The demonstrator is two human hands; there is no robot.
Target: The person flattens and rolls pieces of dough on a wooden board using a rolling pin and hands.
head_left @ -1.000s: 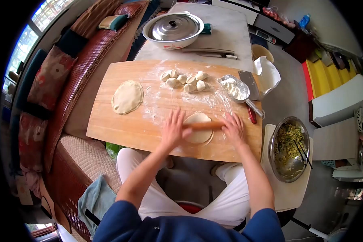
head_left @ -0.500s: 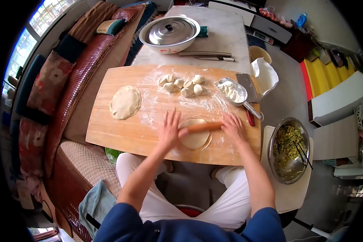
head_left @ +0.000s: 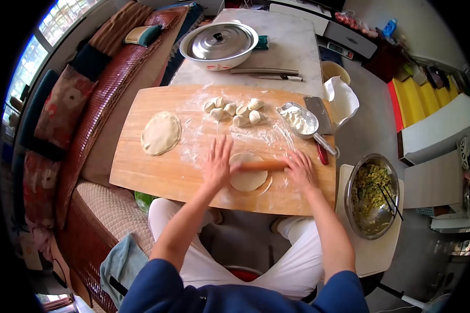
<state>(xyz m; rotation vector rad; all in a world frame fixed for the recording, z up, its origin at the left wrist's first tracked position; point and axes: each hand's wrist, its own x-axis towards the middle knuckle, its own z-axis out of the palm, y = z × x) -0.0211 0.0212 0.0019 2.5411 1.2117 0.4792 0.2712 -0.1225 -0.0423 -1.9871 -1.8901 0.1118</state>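
Note:
A wooden rolling pin [head_left: 261, 166] lies across a thin round dough wrapper [head_left: 248, 180] near the front of the wooden board [head_left: 133, 138]. My left hand [head_left: 218, 163] rests over the pin's left end, fingers stretched forward and slightly apart. At the right end, my right hand [head_left: 299, 169] presses on the pin with its fingers spread. Both palms hide the tips of the pin. Farther left on the board sits a flat stack of round wrappers [head_left: 161, 133]. Several small dough pieces [head_left: 241, 110] are grouped behind my hands, amid scattered flour.
A metal scoop of flour [head_left: 299, 120] and a cleaver [head_left: 318, 115] lie at the board's right. Behind stands a lidded basin [head_left: 219, 44] beside knives [head_left: 266, 71]. A steel bowl of chopped filling [head_left: 373, 195] with chopsticks [head_left: 389, 201] is at the right.
The wrapper under the pin has shifted a little and sits slightly differently to the pin. Both hands stay at the pin's ends; the view has moved slightly.

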